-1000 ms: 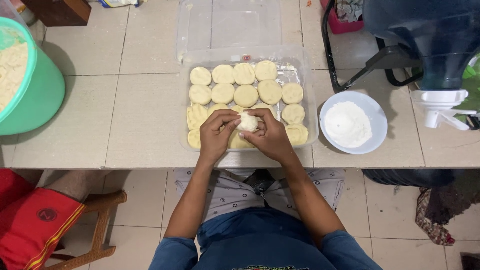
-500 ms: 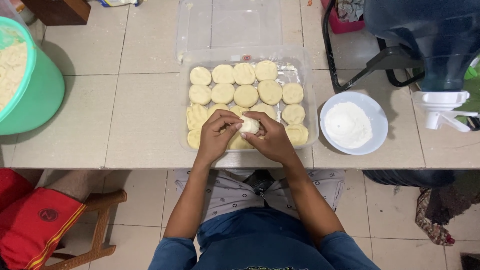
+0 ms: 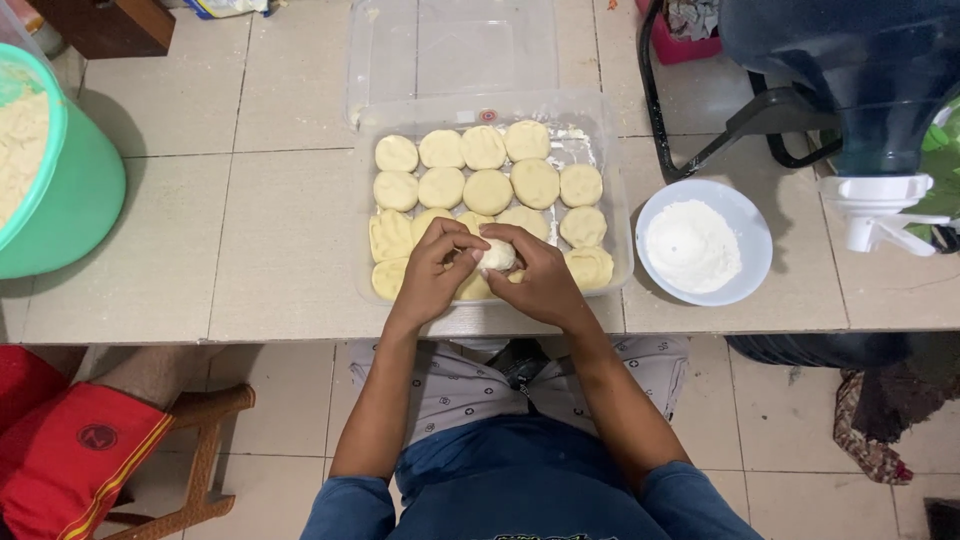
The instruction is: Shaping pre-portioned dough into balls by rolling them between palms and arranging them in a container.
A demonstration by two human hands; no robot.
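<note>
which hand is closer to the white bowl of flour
Right. The right hand sits over the clear tray's near edge, just left of the bowl of flour; the left hand is farther left, beyond the dough piece.

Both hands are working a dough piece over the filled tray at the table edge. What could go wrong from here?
1. The left hand and right hand pinch the dough ball directly above the flattened dough rounds; a slip could dent them.
2. The clear plastic tray sits near the table's front edge, so pressure might tip it.
3. The flour bowl lies close to the right elbow's path.
</note>
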